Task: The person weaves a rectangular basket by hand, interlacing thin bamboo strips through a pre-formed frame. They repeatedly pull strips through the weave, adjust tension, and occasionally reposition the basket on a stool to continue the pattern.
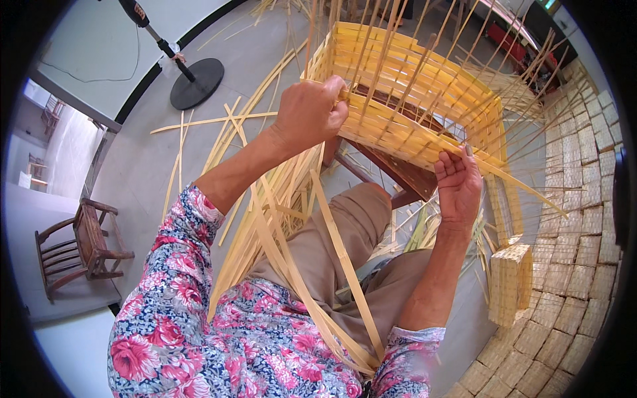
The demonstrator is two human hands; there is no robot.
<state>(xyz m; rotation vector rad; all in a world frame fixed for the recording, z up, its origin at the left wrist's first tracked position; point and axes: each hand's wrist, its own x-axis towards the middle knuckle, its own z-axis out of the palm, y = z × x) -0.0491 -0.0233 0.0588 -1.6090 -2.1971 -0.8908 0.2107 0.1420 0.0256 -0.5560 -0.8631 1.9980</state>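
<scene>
A yellow woven basket (pixel 371 50), with long upright stakes above its weave, rests over a dark wooden seat (pixel 395 169). My left hand (pixel 306 111) is closed on the near left corner of the weave, fingertips pressed to it. My right hand (pixel 456 184) grips a flat yellow strip (pixel 531 192) at the near right part of the basket, thumb up and fingers curled; the strip's loose end sticks out to the right. Long pale strips (pixel 332 245) lie over my lap and fan across the floor to the left.
A stand with a round black base (pixel 196 83) is at the upper left, a wooden chair (pixel 89 239) at the left. Stacked woven pieces (pixel 570 265) line the right side, with a taller woven bundle (pixel 509 282) before them. Red and dark items (pixel 514 53) sit at the back right.
</scene>
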